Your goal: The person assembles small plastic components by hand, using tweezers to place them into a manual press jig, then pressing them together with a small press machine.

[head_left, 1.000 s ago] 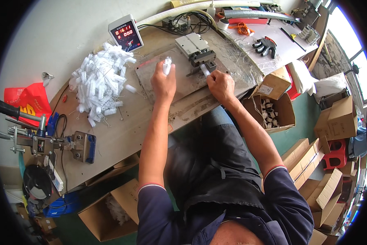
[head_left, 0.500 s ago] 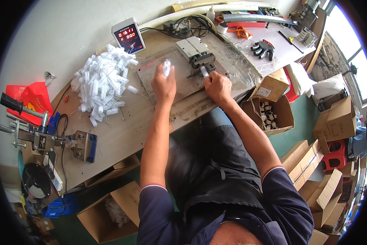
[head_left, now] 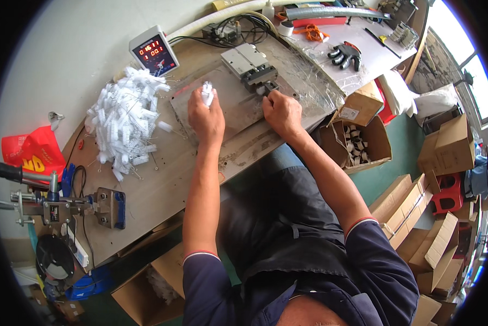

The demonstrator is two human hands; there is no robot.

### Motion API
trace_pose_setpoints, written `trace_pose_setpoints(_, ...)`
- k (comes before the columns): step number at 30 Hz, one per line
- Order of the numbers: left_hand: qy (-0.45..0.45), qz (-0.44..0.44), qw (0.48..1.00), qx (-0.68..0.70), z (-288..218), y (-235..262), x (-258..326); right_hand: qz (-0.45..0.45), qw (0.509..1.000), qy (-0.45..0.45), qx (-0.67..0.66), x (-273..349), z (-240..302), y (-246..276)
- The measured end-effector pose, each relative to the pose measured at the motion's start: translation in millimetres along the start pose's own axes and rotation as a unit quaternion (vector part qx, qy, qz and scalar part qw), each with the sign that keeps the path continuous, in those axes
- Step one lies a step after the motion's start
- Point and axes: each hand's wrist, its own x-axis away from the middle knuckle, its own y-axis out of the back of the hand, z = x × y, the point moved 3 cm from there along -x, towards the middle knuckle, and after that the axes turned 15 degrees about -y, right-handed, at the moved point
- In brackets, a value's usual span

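Observation:
My left hand [head_left: 206, 118] is closed around a small white bristle brush [head_left: 207, 93], whose tip pokes out above the thumb and fingers. My right hand [head_left: 283, 114] is at the front of a small metal clamping device [head_left: 258, 75], its fingers curled in a pinch against the dark jaws. Whatever those fingers hold is hidden behind them. To the left of my left hand lies a heap of white brushes [head_left: 125, 119] with thin wire stems. One loose white brush [head_left: 165, 126] lies at the heap's right side.
A counter box with red digits [head_left: 153, 51] stands behind the heap. At the left is a lever press [head_left: 54, 209]. A dark glove [head_left: 346, 56] and an orange cord [head_left: 312, 33] lie on the right-hand table. An open carton [head_left: 371, 155] of parts stands below.
The white piece seen at the jaws beside my right fingertips no longer shows. The digits on the counter box have changed. The whole view has shifted a little; my left hand keeps its brush.

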Motion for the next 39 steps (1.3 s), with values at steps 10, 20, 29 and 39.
trace_pose_setpoints(10,-0.053,0.121,0.991,0.017,-11,-12,6,0.019,0.998,-0.053,-0.038,-2,-5,1)
trace_pose_setpoints(20,-0.135,0.248,0.959,-0.033,-33,-26,11,0.011,0.998,-0.046,-0.052,-3,-6,5)
trace_pose_setpoints(29,-0.175,0.248,0.948,-0.098,-34,-16,12,0.031,0.949,-0.147,-0.277,-4,-15,10)
trace_pose_setpoints(39,-0.243,0.082,0.966,-0.043,-48,14,43,0.102,0.890,-0.088,-0.436,-10,-40,4)
